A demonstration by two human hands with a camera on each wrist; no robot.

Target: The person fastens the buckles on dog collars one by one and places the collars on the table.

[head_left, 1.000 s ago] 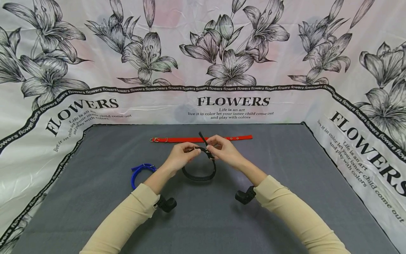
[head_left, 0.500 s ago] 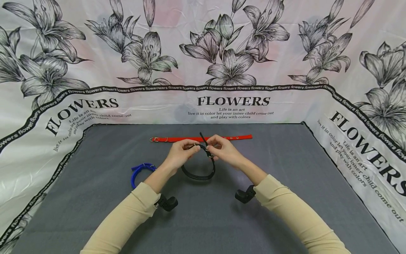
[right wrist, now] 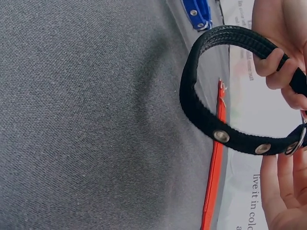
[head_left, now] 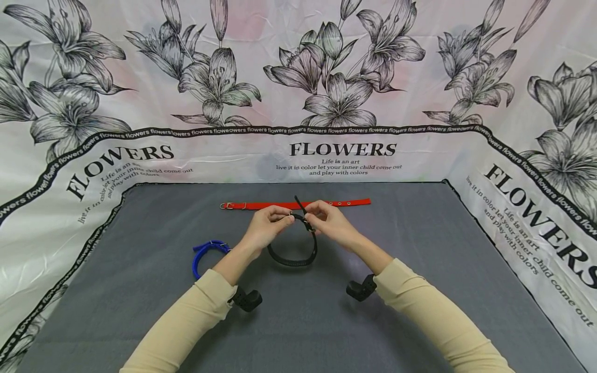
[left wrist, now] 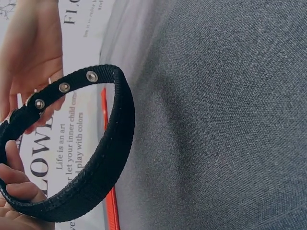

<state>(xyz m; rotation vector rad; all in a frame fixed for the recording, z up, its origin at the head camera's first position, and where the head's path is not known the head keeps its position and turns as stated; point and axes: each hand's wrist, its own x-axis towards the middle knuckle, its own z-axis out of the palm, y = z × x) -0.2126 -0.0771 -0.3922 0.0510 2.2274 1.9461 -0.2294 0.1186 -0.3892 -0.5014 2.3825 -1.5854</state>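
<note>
Both hands hold a black collar [head_left: 293, 262] bent into a loop above the table. Metal eyelets line its strap in the left wrist view, and a metal ring shows in the right wrist view. My left hand [head_left: 265, 228] grips the band on the loop's left side, fingers curled round it. With thumb and fingers, my right hand [head_left: 332, 223] pinches the collar near its buckle [head_left: 308, 225]. The strap's free end [head_left: 299, 203] sticks up between the hands. Fingers partly cover the buckle, so how the strap runs through it is hard to see.
A red collar [head_left: 354, 202] lies stretched out flat behind the hands. To the left, a blue collar [head_left: 200, 259] lies curled in a loop, partly behind the left forearm. The grey tabletop [head_left: 420, 233] ends at a flower-printed cloth backdrop [head_left: 345, 137].
Both hands stay in nearly the same place with the black collar between them. The loop and the hands shift only slightly; the red and blue collars lie still.
</note>
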